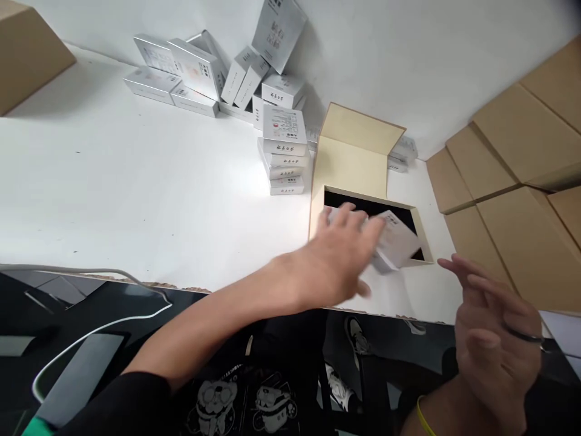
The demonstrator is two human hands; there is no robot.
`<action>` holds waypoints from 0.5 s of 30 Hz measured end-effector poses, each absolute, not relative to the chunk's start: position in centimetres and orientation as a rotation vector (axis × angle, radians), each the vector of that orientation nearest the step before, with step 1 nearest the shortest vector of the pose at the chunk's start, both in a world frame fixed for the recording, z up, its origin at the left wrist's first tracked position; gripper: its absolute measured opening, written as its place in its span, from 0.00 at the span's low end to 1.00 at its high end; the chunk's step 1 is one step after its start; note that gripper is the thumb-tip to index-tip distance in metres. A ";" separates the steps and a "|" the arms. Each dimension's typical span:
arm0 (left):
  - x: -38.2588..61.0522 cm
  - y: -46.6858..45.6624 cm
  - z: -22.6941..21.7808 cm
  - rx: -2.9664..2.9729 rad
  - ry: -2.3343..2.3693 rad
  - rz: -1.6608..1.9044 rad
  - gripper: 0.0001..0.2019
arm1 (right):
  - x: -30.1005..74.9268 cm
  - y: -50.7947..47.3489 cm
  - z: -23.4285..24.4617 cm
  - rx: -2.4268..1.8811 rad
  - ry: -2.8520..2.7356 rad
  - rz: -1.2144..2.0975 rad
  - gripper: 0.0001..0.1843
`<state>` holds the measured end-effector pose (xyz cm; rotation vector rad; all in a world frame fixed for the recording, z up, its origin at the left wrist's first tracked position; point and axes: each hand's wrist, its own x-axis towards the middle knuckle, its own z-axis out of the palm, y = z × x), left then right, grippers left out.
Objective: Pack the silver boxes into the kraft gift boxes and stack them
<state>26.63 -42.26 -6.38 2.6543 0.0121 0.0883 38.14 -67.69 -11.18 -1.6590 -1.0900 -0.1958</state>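
My left hand reaches over an open cream box with a black inside, palm down and fingers spread, slightly blurred. Its fingertips are over small silver-white boxes at the opening. One such small box lies tilted across the opening beside my index finger; whether the fingers touch it I cannot tell. The cream lid stands folded back towards the wall. My right hand is off to the right, near the table's front edge, fingers stretched out and holding nothing. A thin dark band shows on it.
A stack of small silver boxes stands left of the cream box. More silver boxes lean in a pile along the wall. Brown cartons are stacked at right, another carton at far left. A white cable hangs off the front edge.
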 end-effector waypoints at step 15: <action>34.2 -41.8 -6.4 2.971 -0.137 -0.418 0.41 | 49.9 -67.2 -4.6 -2.498 -1.814 0.762 0.44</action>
